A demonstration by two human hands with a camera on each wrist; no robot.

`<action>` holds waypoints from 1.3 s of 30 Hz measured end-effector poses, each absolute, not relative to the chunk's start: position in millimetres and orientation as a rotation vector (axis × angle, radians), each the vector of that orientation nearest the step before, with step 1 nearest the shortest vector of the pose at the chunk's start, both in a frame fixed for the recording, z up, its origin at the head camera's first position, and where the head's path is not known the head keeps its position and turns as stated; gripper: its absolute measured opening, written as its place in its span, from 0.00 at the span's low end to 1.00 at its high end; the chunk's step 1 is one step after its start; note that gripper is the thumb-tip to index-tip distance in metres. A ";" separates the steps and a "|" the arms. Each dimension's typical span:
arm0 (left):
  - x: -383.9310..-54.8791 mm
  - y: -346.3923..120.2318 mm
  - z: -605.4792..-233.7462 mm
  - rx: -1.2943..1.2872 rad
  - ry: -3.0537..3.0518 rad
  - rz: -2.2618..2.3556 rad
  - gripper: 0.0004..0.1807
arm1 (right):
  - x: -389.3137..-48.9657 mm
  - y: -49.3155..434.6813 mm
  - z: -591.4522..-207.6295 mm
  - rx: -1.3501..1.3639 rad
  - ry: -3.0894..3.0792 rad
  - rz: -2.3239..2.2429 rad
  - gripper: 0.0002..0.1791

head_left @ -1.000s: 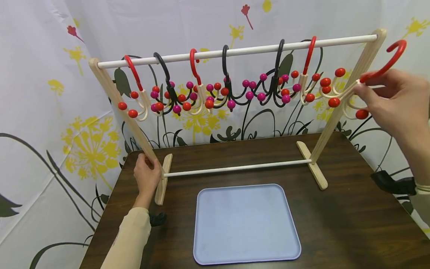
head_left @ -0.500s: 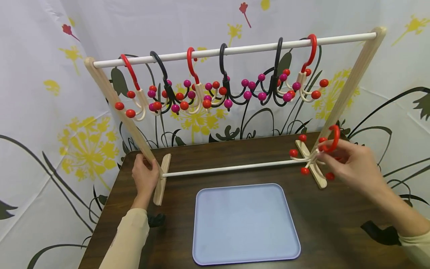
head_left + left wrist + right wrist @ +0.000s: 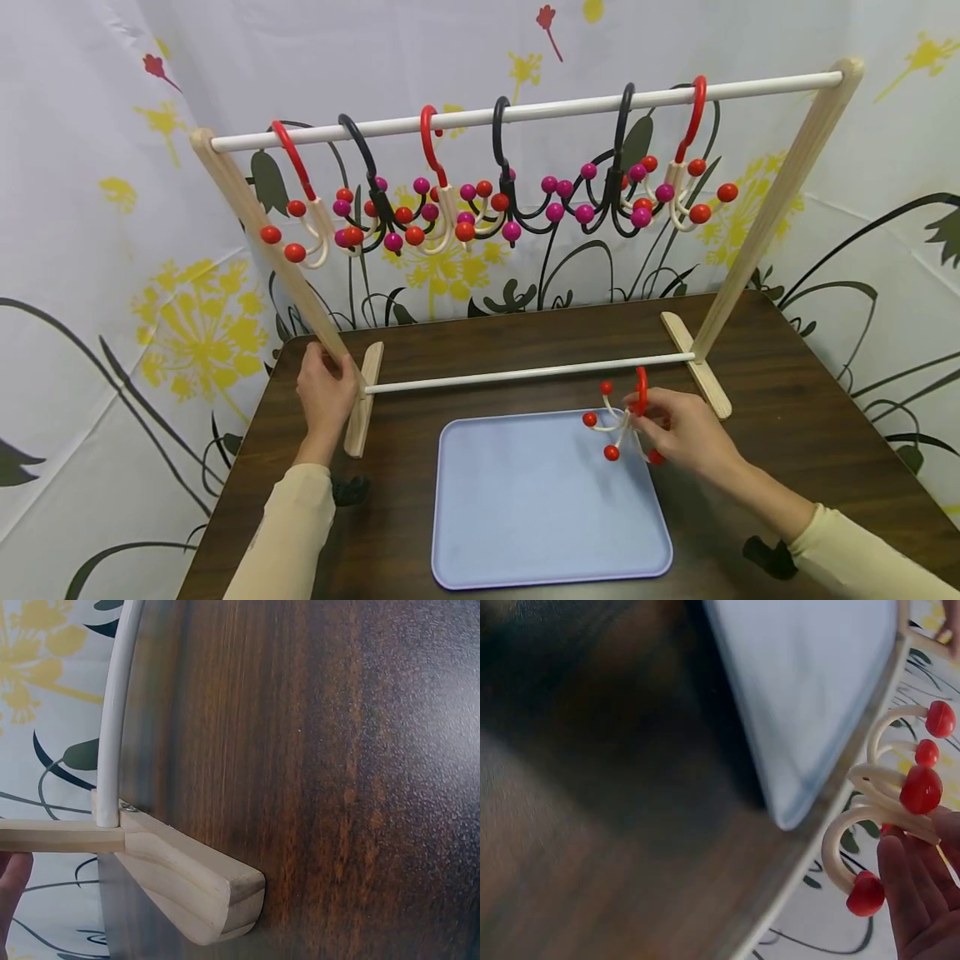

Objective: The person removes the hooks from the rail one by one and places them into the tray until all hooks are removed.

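Observation:
My right hand [image 3: 686, 429] pinches a multi-prong hook hanger [image 3: 625, 421] by its neck. Its hook is red, and its cream prongs end in red balls. In the head view it overlaps the back right corner of the pale blue tray [image 3: 540, 546]. The right wrist view shows the hanger's prongs [image 3: 840, 840] beyond my fingertips. Low on the rack's left wooden post [image 3: 281, 267], my left hand [image 3: 327, 396] grips the wood just above the foot [image 3: 184, 881]. Several similar hangers, some red and cream, others black [image 3: 504, 158] with pink balls, hang from the top rail [image 3: 566, 109].
A white lower rod [image 3: 525, 375] joins the rack's two feet behind the tray. The right wooden post [image 3: 772, 217] rises on the far side of my right hand. Behind the dark wooden table [image 3: 787, 467] hangs a flower-print curtain [image 3: 487, 50].
My right hand has carried the hanger from beside the rack's upper right end down and left to the tray's back right corner. My left hand keeps its grip on the post.

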State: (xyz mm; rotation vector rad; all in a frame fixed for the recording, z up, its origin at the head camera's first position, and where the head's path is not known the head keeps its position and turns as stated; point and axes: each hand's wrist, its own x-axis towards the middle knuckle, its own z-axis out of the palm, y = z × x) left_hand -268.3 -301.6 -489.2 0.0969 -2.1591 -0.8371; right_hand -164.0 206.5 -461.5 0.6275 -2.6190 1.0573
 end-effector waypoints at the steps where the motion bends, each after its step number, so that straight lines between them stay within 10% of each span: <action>1: -268.6 -301.7 -489.4 0.096 -2.161 -0.831 0.09 | -165.2 204.1 -466.0 0.626 -2.624 1.064 0.15; 39: -265.6 -295.1 -523.1 0.217 -2.267 -0.890 0.11 | -161.1 187.8 -490.3 0.561 -2.770 0.991 0.21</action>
